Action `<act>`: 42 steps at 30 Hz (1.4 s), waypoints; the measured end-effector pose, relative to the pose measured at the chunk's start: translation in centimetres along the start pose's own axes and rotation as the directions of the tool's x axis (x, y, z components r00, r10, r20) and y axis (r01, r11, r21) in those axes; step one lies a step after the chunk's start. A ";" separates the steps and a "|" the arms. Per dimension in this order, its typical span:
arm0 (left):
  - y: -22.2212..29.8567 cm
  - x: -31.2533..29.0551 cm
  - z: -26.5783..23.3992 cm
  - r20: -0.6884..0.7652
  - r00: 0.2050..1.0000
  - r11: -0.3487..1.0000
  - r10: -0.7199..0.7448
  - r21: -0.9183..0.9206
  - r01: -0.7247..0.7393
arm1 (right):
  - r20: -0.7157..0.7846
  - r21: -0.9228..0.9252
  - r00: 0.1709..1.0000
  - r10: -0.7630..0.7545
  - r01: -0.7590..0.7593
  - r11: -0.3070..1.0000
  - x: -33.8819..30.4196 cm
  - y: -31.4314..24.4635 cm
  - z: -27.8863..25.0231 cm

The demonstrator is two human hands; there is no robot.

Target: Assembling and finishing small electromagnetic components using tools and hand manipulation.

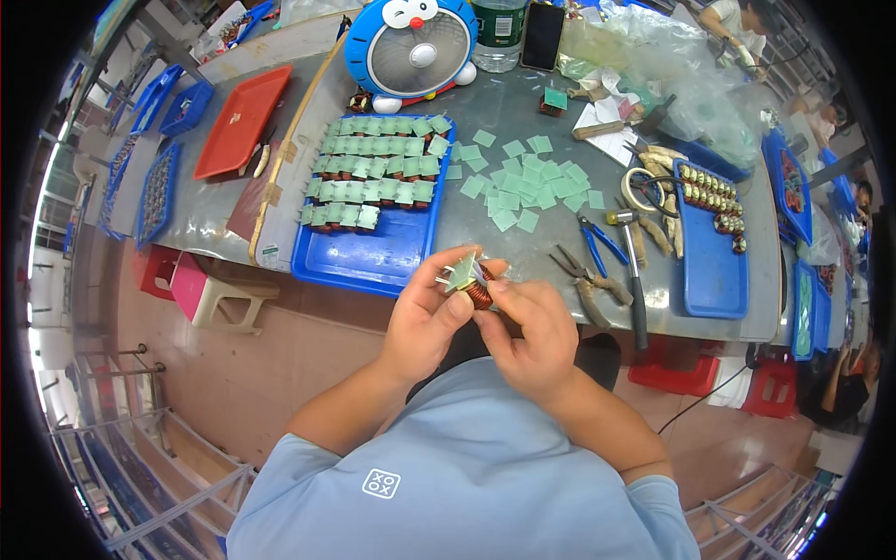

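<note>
Near the table's front edge, my left hand [417,317] and my right hand [536,329] are both closed on one copper-wound coil [480,295]. A pale green square plate [461,273] sits on the coil's left side, and wire leads stick out past it. My left thumb and fingers pinch the plate side; right fingertips grip the windings. Beyond my hands lies a loose pile of green square plates [527,184]. To the left, a blue tray [359,263] bears rows of coils topped with such plates. A second blue tray [715,285] at the right holds coils without visible green plates.
Blue-handled pliers [597,245], worn pliers [586,283] and a hammer [637,294] lie right of my hands, near a tape roll [643,189]. A cartoon-shaped blue fan [413,54], a bottle [497,35] and a phone [543,37] stand behind. Plastic bags [653,61] cover the back right.
</note>
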State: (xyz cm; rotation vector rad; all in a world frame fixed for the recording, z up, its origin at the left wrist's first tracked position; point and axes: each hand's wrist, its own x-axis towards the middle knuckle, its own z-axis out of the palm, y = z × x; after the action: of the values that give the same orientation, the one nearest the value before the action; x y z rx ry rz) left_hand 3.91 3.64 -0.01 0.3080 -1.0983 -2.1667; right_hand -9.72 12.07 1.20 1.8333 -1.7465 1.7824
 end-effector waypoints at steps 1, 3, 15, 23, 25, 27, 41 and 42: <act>-0.1 0.0 -0.3 0.035 0.999 0.999 -0.024 -0.037 0.025 | -0.023 -0.020 0.998 -0.058 0.058 0.998 0.0 0.2 0.1; -0.2 -0.1 -0.4 0.072 0.997 0.997 -0.037 -0.067 0.042 | -0.047 -0.040 0.992 -0.116 0.114 0.993 0.0 0.4 0.2; -0.1 0.3 -2.1 0.305 0.943 0.935 -0.134 -0.275 0.223 | -0.061 -0.040 0.962 -0.266 0.263 0.964 -0.1 1.0 0.3; 0.0 0.6 -1.8 0.310 0.942 0.946 -0.130 -0.247 0.212 | -0.086 -0.036 0.979 -0.184 0.182 0.983 -0.7 1.1 0.6; 0.1 0.7 -1.5 0.206 0.963 0.973 -0.176 -0.111 0.202 | -0.007 -0.039 0.995 -0.100 0.100 0.994 -0.6 0.8 -0.1; -0.5 0.6 -2.0 0.158 0.974 0.987 -0.160 0.055 0.153 | 0.074 -0.048 0.997 -0.011 0.014 0.999 -1.1 0.6 -0.6; -3.3 0.1 -1.4 -0.121 0.967 0.900 -0.226 0.353 0.254 | 0.597 0.664 0.404 0.693 -0.733 -0.145 -5.7 2.4 -2.1; -3.4 0.1 -1.3 -0.120 0.964 0.898 -0.237 0.352 0.264 | 0.594 0.667 0.399 0.699 -0.730 -0.150 -5.7 2.4 -2.2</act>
State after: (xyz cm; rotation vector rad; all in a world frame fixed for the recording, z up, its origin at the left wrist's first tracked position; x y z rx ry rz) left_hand 2.84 4.15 -3.50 0.7298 -1.4889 -2.1357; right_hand -11.13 16.40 -3.55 0.5534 -2.2281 3.8442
